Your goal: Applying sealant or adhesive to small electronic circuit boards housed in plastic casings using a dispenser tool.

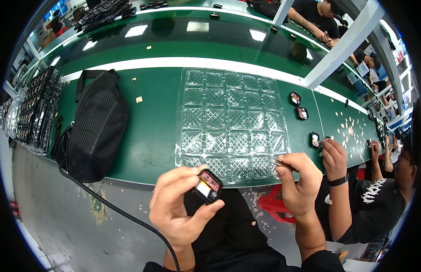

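My left hand [172, 206] is closed on a small black device housing [209, 187], its fingers and thumb gripping opposite edges. The inner side of the housing shows a red-brown part and a white block with a yellow strip. My right hand [301, 181] pinches a pair of thin metal tweezers [274, 159], the tips pointing left and apart from the housing. Below both tools' level, on the green bench, lies a clear plastic tray [226, 113] with rows of square compartments. The tweezer tips appear over the tray's near right part.
A black mesh bag [99, 122] and stacked black trays [36, 106] occupy the left side. Two similar housings [302, 113] lie right of the tray. A co-worker's hand [335, 158] is close on my right, near another housing [315, 139]. A grey post [344, 43] rises behind.
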The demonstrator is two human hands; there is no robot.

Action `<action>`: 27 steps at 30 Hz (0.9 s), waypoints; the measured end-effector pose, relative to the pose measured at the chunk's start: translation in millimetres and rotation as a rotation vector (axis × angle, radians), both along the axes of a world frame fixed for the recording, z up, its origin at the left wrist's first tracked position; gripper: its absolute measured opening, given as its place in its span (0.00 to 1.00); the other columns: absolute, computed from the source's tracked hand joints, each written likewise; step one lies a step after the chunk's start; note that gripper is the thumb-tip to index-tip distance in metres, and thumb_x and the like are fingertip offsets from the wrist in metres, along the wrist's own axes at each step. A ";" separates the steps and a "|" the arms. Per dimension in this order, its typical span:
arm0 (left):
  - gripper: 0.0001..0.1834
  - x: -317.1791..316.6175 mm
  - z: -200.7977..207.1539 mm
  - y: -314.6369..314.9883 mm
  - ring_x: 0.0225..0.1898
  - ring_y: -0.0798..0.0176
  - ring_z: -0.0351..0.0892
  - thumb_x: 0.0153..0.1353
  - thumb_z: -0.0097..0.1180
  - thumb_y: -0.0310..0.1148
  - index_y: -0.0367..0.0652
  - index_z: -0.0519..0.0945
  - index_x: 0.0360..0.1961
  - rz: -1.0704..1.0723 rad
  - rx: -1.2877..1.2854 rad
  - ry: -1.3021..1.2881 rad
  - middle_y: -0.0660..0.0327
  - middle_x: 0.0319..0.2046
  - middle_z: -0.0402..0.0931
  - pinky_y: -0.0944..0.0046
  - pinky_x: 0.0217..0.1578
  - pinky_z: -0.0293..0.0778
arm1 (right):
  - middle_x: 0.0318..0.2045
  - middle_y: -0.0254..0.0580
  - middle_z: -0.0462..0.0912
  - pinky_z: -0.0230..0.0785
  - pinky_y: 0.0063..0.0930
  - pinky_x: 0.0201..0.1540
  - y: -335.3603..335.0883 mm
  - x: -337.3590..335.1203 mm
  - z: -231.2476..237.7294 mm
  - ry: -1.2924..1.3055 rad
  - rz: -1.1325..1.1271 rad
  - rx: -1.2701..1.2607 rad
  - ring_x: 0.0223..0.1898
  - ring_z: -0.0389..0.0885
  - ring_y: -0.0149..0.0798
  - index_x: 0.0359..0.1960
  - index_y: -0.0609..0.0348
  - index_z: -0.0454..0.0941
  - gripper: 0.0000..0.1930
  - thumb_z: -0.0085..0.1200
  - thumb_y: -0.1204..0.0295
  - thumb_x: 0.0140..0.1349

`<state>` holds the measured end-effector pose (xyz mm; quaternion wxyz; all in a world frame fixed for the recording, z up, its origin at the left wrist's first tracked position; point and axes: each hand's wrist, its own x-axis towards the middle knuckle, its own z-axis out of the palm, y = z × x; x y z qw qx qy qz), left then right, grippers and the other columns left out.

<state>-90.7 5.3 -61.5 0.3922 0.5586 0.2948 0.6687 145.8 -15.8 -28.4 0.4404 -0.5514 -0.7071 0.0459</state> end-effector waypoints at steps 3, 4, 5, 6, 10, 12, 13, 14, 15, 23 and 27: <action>0.24 -7.5 -2.2 -0.6 0.54 0.49 0.82 0.47 0.79 0.23 0.38 0.83 0.46 0.188 0.047 0.294 0.49 0.50 0.76 0.53 0.53 0.82 | 0.34 0.48 0.86 0.74 0.25 0.31 -4.5 7.0 -10.7 0.031 -0.033 -0.040 0.28 0.82 0.36 0.42 0.68 0.82 0.10 0.66 0.82 0.60; 0.22 -9.2 -6.0 -0.6 0.54 0.49 0.81 0.46 0.79 0.24 0.39 0.83 0.43 0.246 0.052 0.495 0.52 0.50 0.75 0.52 0.54 0.81 | 0.33 0.47 0.86 0.74 0.24 0.30 -5.8 8.5 -13.8 0.047 -0.046 -0.054 0.27 0.81 0.35 0.42 0.68 0.82 0.10 0.66 0.82 0.60; 0.22 -8.6 -11.2 -1.0 0.54 0.49 0.81 0.46 0.79 0.24 0.39 0.83 0.43 0.244 0.052 0.497 0.52 0.50 0.75 0.52 0.54 0.81 | 0.33 0.47 0.86 0.74 0.24 0.30 -6.6 10.2 -16.0 0.049 -0.048 -0.054 0.27 0.81 0.35 0.42 0.68 0.82 0.10 0.66 0.82 0.60; 0.20 -7.6 -18.0 -1.0 0.54 0.49 0.81 0.45 0.79 0.23 0.39 0.84 0.40 0.298 0.016 0.623 0.53 0.49 0.75 0.52 0.53 0.80 | 0.34 0.47 0.86 0.74 0.24 0.30 -6.6 12.0 -18.3 0.034 -0.065 -0.040 0.27 0.81 0.35 0.42 0.68 0.82 0.09 0.66 0.82 0.61; 0.17 -7.3 -28.1 -3.3 0.56 0.46 0.78 0.44 0.79 0.27 0.44 0.86 0.35 0.414 -0.044 0.831 0.57 0.48 0.77 0.41 0.60 0.71 | 0.33 0.47 0.85 0.73 0.23 0.31 -10.7 22.1 -26.5 0.059 -0.140 -0.068 0.28 0.81 0.34 0.43 0.69 0.81 0.09 0.65 0.81 0.62; 0.18 -9.5 -29.9 -3.1 0.60 0.42 0.74 0.46 0.79 0.36 0.48 0.88 0.39 0.450 -0.035 0.912 0.58 0.49 0.77 0.35 0.64 0.64 | 0.33 0.46 0.84 0.73 0.23 0.32 -13.0 27.4 -30.8 0.067 -0.169 -0.076 0.28 0.81 0.34 0.43 0.69 0.81 0.08 0.64 0.81 0.63; 0.18 -10.3 -31.1 -3.1 0.60 0.42 0.74 0.46 0.79 0.36 0.48 0.88 0.39 0.448 -0.034 0.910 0.58 0.49 0.77 0.35 0.64 0.64 | 0.33 0.46 0.84 0.73 0.23 0.32 -13.6 30.3 -32.6 0.074 -0.194 -0.082 0.28 0.81 0.34 0.43 0.69 0.81 0.08 0.64 0.81 0.63; 0.18 -11.0 -32.6 -3.4 0.61 0.42 0.74 0.48 0.78 0.38 0.48 0.88 0.42 0.436 -0.027 0.958 0.57 0.50 0.77 0.35 0.65 0.63 | 0.33 0.46 0.84 0.73 0.23 0.32 -14.8 33.5 -34.0 0.071 -0.196 -0.081 0.28 0.81 0.34 0.43 0.69 0.81 0.08 0.64 0.81 0.63; 0.19 -11.9 -34.0 -4.0 0.61 0.41 0.73 0.51 0.76 0.40 0.48 0.89 0.44 0.419 -0.019 1.006 0.56 0.51 0.77 0.35 0.66 0.62 | 0.33 0.46 0.84 0.73 0.23 0.32 -17.3 36.7 -35.1 0.067 -0.235 -0.088 0.28 0.81 0.34 0.43 0.69 0.81 0.08 0.64 0.80 0.64; 0.28 -18.2 -31.3 -7.2 0.69 0.39 0.66 0.64 0.64 0.49 0.46 0.82 0.61 0.352 -0.047 1.211 0.50 0.66 0.71 0.35 0.70 0.56 | 0.43 0.55 0.82 0.78 0.42 0.41 -15.0 52.2 -40.9 -0.153 -0.474 -0.084 0.41 0.83 0.58 0.47 0.67 0.78 0.10 0.56 0.83 0.65; 0.29 -22.1 -33.1 -8.6 0.70 0.39 0.65 0.67 0.61 0.49 0.45 0.80 0.64 0.338 -0.025 1.269 0.49 0.67 0.70 0.36 0.70 0.56 | 0.56 0.60 0.79 0.80 0.46 0.44 -11.3 62.3 -45.8 -0.443 -0.616 -0.115 0.45 0.85 0.62 0.56 0.67 0.74 0.16 0.51 0.84 0.66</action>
